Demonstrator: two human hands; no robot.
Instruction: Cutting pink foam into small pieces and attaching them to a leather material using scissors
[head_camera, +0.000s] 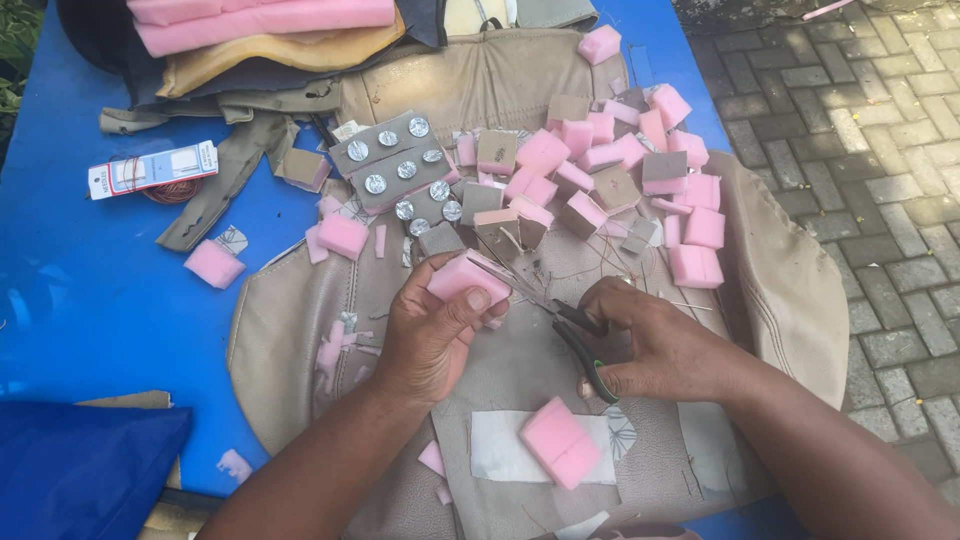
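Pink square foam block (462, 276), pinched in the left hand (428, 335) at frame centre, lies just left of the black-handled scissors (570, 332) gripped by the right hand (655, 345), blades pointing at it.

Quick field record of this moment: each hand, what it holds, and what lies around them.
left hand: holds a pink foam block, thumb on top
right hand: grips scissors, blades pointing at the block
surface: beige cover over a blue table
beyond the hands: pile of pink foam pieces; grey card of silver buttons
near edge: loose pink foam block on a white fabric patch
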